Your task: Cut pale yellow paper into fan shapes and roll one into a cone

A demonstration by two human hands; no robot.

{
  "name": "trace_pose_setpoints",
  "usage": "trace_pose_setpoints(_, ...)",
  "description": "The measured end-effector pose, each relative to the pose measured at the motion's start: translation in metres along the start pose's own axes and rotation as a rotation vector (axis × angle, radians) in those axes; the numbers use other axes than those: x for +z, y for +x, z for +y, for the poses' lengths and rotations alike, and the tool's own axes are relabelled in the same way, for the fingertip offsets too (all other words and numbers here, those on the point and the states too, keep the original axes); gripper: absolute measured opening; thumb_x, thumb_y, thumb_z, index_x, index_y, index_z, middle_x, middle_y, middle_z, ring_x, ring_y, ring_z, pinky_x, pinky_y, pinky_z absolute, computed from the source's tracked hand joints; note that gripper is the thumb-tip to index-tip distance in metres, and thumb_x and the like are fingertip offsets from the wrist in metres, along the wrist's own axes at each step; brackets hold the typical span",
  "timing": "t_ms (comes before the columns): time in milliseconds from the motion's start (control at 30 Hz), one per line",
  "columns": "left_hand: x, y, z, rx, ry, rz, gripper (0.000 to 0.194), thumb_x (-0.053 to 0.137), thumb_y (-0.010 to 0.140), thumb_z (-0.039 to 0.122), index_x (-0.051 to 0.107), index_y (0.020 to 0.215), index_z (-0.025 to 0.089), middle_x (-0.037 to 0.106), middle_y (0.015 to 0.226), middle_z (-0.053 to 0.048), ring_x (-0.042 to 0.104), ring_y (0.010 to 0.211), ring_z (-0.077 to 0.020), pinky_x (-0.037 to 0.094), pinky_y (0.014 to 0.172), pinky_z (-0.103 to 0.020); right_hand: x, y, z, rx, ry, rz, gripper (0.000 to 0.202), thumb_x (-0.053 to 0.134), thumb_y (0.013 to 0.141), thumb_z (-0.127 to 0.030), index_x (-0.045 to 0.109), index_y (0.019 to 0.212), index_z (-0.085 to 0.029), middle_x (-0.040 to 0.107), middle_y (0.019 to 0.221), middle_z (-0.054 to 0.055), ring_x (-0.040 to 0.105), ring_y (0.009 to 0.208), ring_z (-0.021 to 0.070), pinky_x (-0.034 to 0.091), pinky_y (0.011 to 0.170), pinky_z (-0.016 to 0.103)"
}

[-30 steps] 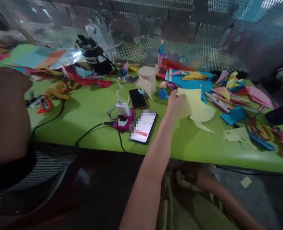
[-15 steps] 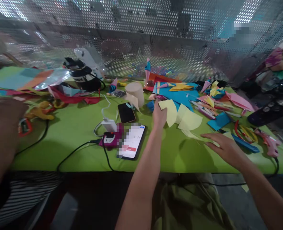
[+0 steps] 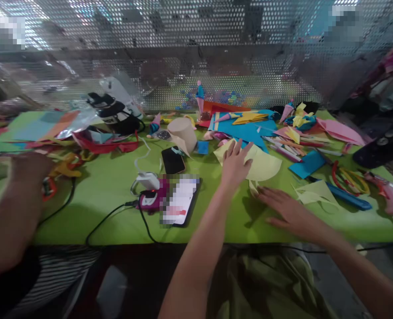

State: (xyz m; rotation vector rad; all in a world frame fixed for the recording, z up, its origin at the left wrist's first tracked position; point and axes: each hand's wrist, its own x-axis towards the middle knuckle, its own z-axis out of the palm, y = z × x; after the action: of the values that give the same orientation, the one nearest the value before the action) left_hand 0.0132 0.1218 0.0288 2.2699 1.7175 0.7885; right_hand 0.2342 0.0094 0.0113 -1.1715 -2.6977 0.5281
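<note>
With its fingers spread, the left hand (image 3: 235, 166) covers pale yellow paper (image 3: 265, 165) right of centre; the right hand's (image 3: 284, 209) thumb stands apart.

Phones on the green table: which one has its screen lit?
The lit phone, nearer the front edge of the table, beside the purple socket block. The dark phone lies farther back.

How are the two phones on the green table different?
The near phone has a lit screen, but the far phone has a dark one. The far phone has a small teal thing at its top end; I see none on the near phone. Both phones lie on the green table.
</note>
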Motion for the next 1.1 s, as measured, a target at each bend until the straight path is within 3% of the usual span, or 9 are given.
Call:
trace_pose_setpoints(167,0.009,-0.002,0.009,0.116,0.018,-0.252,0.05,0.054,0.099,0.033,0.052,0.149,0.037,0.035,0.167,0.002,0.022,0.158,-0.0275,0.024,0.126,-0.055,-0.003,-0.04,0.01,0.003,0.022,-0.086,0.062,0.055,0.1,-0.053,0.045,0.157,-0.03,0.045,0.163,0.004,0.041,0.15,0.0297,0.036,0.123,0.055)
trace_pose_setpoints(267,0.01,-0.002,0.014,0.136,0.032,-0.302,0.051,0.056,0.099,0.036,0.052,0.15,0.035,0.035,0.167,-0.001,0.021,0.158,-0.0286,0.022,0.126,-0.055,-0.018,-0.086,0.03,0.142,-0.055,0.006,0.056,0.054,0.101,-0.051,0.051,0.153,-0.033,0.052,0.159,0.005,0.047,0.146,0.0315,0.039,0.12,0.058)
trace_pose_setpoints(333,0.01,-0.003,0.017,0.147,0.037,-0.324,0.053,0.057,0.098,0.037,0.051,0.151,0.035,0.035,0.167,-0.001,0.02,0.159,-0.0287,0.021,0.126,-0.055,-0.026,-0.106,0.042,0.223,-0.11,0.096,0.053,0.053,0.101,-0.051,0.055,0.15,-0.031,0.045,0.164,0.007,0.043,0.148,0.0331,0.041,0.118,0.058)
trace_pose_setpoints(467,0.012,-0.005,0.023,0.163,0.047,-0.348,0.053,0.057,0.098,0.037,0.051,0.15,0.035,0.033,0.168,-0.001,0.019,0.159,-0.0281,0.02,0.127,-0.054,-0.021,-0.107,0.054,0.328,-0.157,0.18,0.058,0.049,0.102,-0.05,0.044,0.157,-0.03,0.027,0.172,0.009,0.03,0.155,0.0346,0.038,0.119,0.059)
trace_pose_setpoints(567,0.015,-0.006,0.021,0.148,0.043,-0.344,0.054,0.058,0.097,0.035,0.051,0.151,0.034,0.034,0.168,-0.002,0.019,0.159,-0.0286,0.02,0.127,-0.055,-0.004,-0.092,0.051,0.332,-0.164,0.182,0.065,0.054,0.099,-0.054,0.042,0.159,-0.032,0.024,0.173,0.008,0.022,0.158,0.0362,0.034,0.121,0.061)
trace_pose_setpoints(700,0.016,-0.006,0.017,0.126,0.027,-0.317,0.054,0.058,0.097,0.034,0.051,0.151,0.032,0.035,0.167,-0.003,0.019,0.159,-0.0278,0.02,0.127,-0.054,0.014,-0.088,0.041,0.255,-0.088,0.235,0.049,0.051,0.104,-0.039,0.052,0.152,-0.034,0.044,0.164,0.003,0.035,0.153,0.0308,0.039,0.12,0.058)
trace_pose_setpoints(867,0.014,-0.006,0.018,0.131,0.005,-0.312,0.053,0.059,0.097,0.034,0.053,0.149,0.031,0.036,0.166,-0.004,0.02,0.159,-0.028,0.02,0.127,-0.054,0.028,-0.102,0.034,0.204,0.007,0.42,0.037,0.048,0.103,-0.021,0.07,0.13,-0.03,0.074,0.133,0.004,0.063,0.129,0.0248,0.054,0.108,0.048)
trace_pose_setpoints(1000,0.012,-0.006,0.018,0.131,0.0,-0.314,0.053,0.06,0.097,0.035,0.054,0.149,0.03,0.037,0.166,-0.005,0.021,0.158,-0.0287,0.021,0.126,-0.053,0.027,-0.12,0.037,0.244,-0.007,0.494,0.036,0.045,0.101,-0.019,0.076,0.116,-0.028,0.08,0.115,0.007,0.073,0.11,0.0273,0.06,0.096,0.049)
trace_pose_setpoints(1100,0.008,-0.005,0.014,0.12,-0.008,-0.292,0.052,0.06,0.097,0.034,0.054,0.148,0.03,0.039,0.165,-0.005,0.023,0.158,-0.0283,0.02,0.127,-0.053,0.017,-0.152,0.041,0.334,0.063,0.408,0.034,0.047,0.1,-0.026,0.079,0.109,-0.034,0.081,0.11,0.007,0.075,0.103,0.0313,0.062,0.089,0.05)
